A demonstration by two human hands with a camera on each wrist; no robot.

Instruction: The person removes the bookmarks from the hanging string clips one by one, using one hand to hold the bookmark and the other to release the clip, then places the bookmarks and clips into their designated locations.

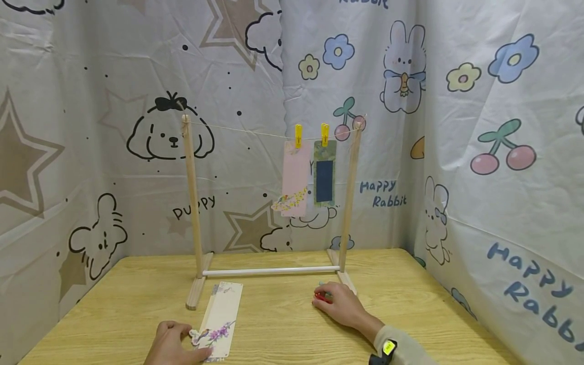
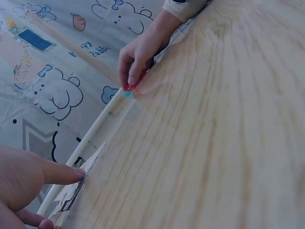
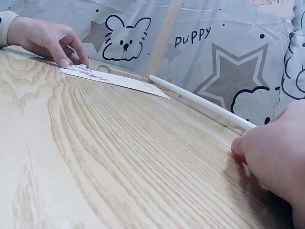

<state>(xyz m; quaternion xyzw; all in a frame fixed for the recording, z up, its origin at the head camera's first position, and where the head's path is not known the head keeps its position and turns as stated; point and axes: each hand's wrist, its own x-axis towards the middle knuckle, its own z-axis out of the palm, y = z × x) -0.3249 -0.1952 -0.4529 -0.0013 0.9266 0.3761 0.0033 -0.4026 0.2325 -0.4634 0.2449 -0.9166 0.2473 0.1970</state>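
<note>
A cream bookmark (image 1: 223, 314) printed with purple flowers and a bird lies near the table's front left. My left hand (image 1: 173, 342) holds it by its near left corner, the thumb on the printed face; in the left wrist view the fingers (image 2: 31, 218) are lower, partly out of frame. At the right, my right hand (image 1: 339, 304) pinches a red clothespin (image 1: 323, 297), mostly covered by the fingers. Something teal (image 2: 127, 94), its kind hard to tell, shows right beside the red clothespin.
A wooden stand (image 1: 193, 203) with a string and a white bottom bar (image 1: 274, 271) rises behind both hands. Yellow clothespins (image 1: 298, 136) hold a pink bookmark (image 1: 295, 170) and a green-and-blue bookmark (image 1: 324, 180) at the string's right. Printed curtains (image 1: 237, 177) surround the table.
</note>
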